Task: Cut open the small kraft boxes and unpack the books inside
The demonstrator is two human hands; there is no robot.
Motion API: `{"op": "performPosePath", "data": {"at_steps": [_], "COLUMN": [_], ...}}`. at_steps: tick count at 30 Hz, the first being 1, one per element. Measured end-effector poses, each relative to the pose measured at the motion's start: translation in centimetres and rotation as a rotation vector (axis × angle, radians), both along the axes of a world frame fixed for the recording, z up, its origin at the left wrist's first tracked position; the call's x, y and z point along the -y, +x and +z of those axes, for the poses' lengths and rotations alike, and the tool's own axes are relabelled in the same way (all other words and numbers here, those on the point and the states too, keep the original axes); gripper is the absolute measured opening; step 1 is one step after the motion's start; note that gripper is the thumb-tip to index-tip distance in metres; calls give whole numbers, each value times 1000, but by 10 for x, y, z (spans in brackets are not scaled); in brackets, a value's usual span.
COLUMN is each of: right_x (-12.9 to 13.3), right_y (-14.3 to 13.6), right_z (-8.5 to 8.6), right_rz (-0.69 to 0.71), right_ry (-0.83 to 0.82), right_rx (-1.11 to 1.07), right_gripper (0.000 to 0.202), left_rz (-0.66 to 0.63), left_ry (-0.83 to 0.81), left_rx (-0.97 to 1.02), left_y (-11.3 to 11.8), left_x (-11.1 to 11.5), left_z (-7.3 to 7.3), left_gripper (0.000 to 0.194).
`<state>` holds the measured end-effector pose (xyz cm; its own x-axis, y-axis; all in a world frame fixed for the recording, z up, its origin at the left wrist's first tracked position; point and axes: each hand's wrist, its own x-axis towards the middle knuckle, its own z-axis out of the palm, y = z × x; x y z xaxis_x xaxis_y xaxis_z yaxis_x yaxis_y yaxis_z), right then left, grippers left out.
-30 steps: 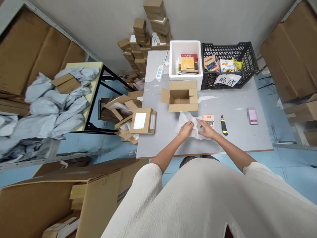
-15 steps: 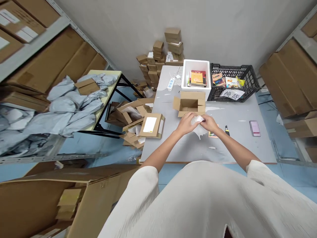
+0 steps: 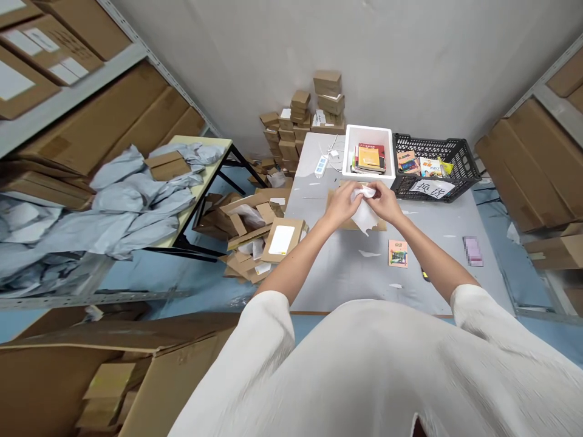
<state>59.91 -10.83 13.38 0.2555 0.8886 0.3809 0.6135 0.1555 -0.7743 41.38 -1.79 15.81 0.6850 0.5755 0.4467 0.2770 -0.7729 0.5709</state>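
Observation:
My left hand and my right hand are held close together over the table. Both pinch a crumpled thin white sheet, which hangs down in a point between them; paper or plastic, I cannot tell. Behind and below the hands is the open cardboard box, mostly hidden by them. Nearer to me, a small pink booklet or card with a colourful picture lies flat. My right forearm covers most of a black and yellow tool.
Along the table's back stand a white foam box with books and a black crate with a handwritten sign. A power strip lies back left, a blurred pinkish item right. A labelled carton sits at the left edge.
Both hands have moved away from me with the white sheet, now in front of the cardboard box. The pink booklet shows fully; my forearm now covers most of the tool. The view has tilted slightly.

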Motion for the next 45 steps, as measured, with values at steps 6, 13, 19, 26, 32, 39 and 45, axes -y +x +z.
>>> {"op": "performPosePath", "data": {"at_steps": [6, 13, 19, 26, 32, 39, 45], "right_x": [-23, -32, -33, -22, 8, 62, 128], "right_y": [15, 16, 18, 27, 43, 60, 89], "right_z": [-57, -127, -154, -145, -135, -137, -160], "right_rz": [-70, -75, 77, 21, -34, -84, -184], "right_ry": [-69, -317, -555, -483, -398, -409, -435], "right_rx": [93, 173, 198, 329, 269, 245, 154], "right_gripper": [18, 29, 45, 47, 44, 40, 41], "left_rz": [106, 95, 31, 136, 128, -23, -302], "left_ry": [34, -142, -234, -188, -130, -82, -123], "left_rx": [-272, -552, -732, -690, -555, -496, -487], "left_y": [17, 30, 26, 17, 15, 35, 62], "left_x": [-15, -19, -23, -18, -1, 51, 121], "left_z": [-38, -99, -122, -118, -103, -98, -115], "left_gripper": [19, 33, 45, 49, 46, 43, 43]}}
